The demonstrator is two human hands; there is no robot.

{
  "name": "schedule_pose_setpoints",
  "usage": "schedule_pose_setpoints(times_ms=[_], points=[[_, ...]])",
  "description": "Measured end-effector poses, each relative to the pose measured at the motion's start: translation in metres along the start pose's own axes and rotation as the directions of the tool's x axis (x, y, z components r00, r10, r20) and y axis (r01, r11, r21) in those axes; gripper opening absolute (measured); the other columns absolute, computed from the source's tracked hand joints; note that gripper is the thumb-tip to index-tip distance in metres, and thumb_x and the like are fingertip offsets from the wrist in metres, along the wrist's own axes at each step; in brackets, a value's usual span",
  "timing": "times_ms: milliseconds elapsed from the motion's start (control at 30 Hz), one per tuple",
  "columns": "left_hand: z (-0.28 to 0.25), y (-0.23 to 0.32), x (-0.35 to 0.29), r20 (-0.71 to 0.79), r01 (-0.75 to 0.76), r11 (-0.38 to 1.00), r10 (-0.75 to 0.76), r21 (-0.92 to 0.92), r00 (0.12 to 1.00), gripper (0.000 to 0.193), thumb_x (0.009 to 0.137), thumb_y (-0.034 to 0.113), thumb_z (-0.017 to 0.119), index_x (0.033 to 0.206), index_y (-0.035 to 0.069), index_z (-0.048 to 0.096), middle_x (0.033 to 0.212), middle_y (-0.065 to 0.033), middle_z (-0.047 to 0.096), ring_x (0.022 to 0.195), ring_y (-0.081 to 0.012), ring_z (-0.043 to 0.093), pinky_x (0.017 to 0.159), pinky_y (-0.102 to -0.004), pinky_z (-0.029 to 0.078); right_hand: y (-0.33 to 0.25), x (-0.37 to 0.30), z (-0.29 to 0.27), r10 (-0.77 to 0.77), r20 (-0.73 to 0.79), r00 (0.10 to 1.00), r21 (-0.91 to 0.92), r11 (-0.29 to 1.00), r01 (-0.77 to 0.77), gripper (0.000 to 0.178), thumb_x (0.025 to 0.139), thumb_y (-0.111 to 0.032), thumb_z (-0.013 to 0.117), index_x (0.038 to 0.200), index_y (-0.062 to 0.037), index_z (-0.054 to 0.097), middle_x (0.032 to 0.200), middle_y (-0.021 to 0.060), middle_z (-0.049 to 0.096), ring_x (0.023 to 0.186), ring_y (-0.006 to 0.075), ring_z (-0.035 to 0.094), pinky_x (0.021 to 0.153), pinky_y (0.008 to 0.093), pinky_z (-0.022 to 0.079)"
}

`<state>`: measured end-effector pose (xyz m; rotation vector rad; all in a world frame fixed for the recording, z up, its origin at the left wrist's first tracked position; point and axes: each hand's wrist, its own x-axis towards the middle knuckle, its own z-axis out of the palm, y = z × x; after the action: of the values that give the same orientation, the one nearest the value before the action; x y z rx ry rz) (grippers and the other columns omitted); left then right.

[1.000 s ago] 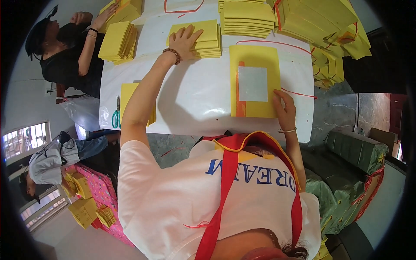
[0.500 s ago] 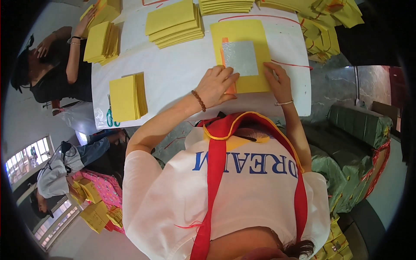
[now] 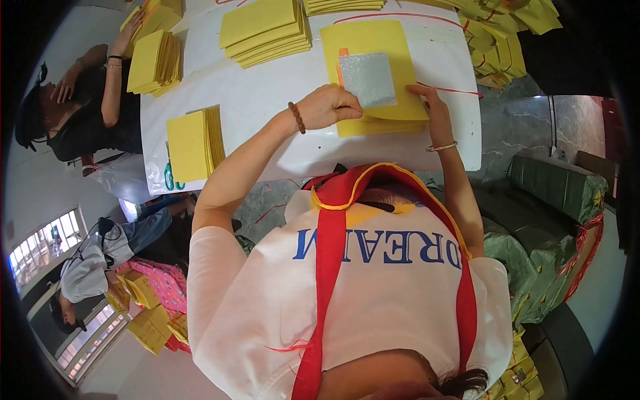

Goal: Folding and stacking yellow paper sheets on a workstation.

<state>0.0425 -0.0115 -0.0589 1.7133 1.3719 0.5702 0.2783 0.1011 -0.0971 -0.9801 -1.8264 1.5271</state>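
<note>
A flat yellow paper packet (image 3: 400,53) lies near the table's front edge. On it rests a silvery-grey square sheet (image 3: 368,80), with an orange strip (image 3: 343,51) showing along its left side. My left hand (image 3: 327,107) is closed at the square's near left corner, fingers curled in with the thumb against them; whatever they hold is hidden. At the packet's right edge, my right hand (image 3: 435,110) grips it with the index finger over the top, the thumb partly out of sight. Along the near edge, the packet's layers stand slightly apart.
Stacks of yellow packets stand at the left (image 3: 195,145), far left (image 3: 155,63) and back (image 3: 265,33) of the white table (image 3: 267,93). Green-handled scissors (image 3: 172,177) lie by the left stack. A co-worker's hand (image 3: 131,30) touches packets at far left. Green-wrapped bundles (image 3: 557,183) stand at right.
My left hand has curled from spread fingers into a closed grip and moved slightly away from me. The packet's near edge has risen, parting its layers, beside my right hand.
</note>
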Motion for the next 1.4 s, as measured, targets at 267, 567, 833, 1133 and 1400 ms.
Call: schedule_pose_setpoints(times_ms=[267,567,833,1133,1400], points=[[-0.014,-0.008,0.012,0.107,0.098,0.985,-0.083,-0.142,0.991,0.019,0.084,0.021,0.06,0.088,0.002,0.065,0.076,-0.0074,0.064,0.071,-0.0153,0.057,0.068,-0.0285,0.046,0.003,0.0,0.0,0.031,-0.011,0.999,0.035,0.999,-0.031,0.052,0.098,-0.036,0.025,0.104,-0.0007,0.062,0.108,0.0107,0.059,0.102,0.0194,0.051,0.093,0.03,0.034],[-0.014,-0.015,0.016,0.176,0.118,0.969,-0.081,-0.216,0.981,0.02,0.083,0.019,0.06,0.088,0.001,0.065,0.076,-0.0051,0.064,0.072,-0.0121,0.057,0.07,-0.0269,0.046,0.001,-0.002,0.0,0.019,0.001,1.0,0.037,0.999,-0.019,0.052,0.098,-0.036,0.024,0.106,-0.0013,0.062,0.109,0.0107,0.058,0.103,0.0184,0.05,0.094,0.0293,0.034],[-0.013,-0.016,0.016,0.142,0.126,0.959,-0.092,-0.253,0.986,0.02,0.081,0.018,0.058,0.087,0.001,0.065,0.076,-0.0052,0.065,0.072,-0.0117,0.057,0.07,-0.0261,0.046,0.024,0.0,-0.013,0.004,0.103,0.995,0.125,0.992,-0.017,0.04,0.095,-0.032,0.036,0.113,-0.0029,0.058,0.12,0.0084,0.052,0.114,0.0181,0.045,0.098,0.03,0.032],[-0.011,-0.009,0.007,0.12,0.145,0.957,-0.118,-0.252,0.986,0.02,0.083,0.018,0.056,0.087,0.001,0.065,0.076,-0.0053,0.063,0.073,-0.0115,0.056,0.069,-0.0245,0.045,0.034,-0.001,-0.017,-0.187,0.251,0.95,0.035,0.982,0.184,0.042,0.07,-0.002,0.068,0.11,-0.0092,0.059,0.125,0.0084,0.049,0.118,0.0235,0.042,0.099,0.0317,0.033],[-0.019,-0.005,-0.022,-0.29,-0.179,0.984,0.175,0.011,0.941,0.052,0.078,0.027,0.065,0.125,0.012,0.049,0.118,-0.0084,0.054,0.109,-0.0237,0.048,0.089,-0.0341,0.037,0.038,0.002,-0.005,0.05,0.108,0.993,0.224,0.972,-0.073,0.027,0.085,-0.009,0.06,0.112,-0.0053,0.057,0.112,0.0032,0.056,0.103,0.0108,0.051,0.086,0.0258,0.043]])
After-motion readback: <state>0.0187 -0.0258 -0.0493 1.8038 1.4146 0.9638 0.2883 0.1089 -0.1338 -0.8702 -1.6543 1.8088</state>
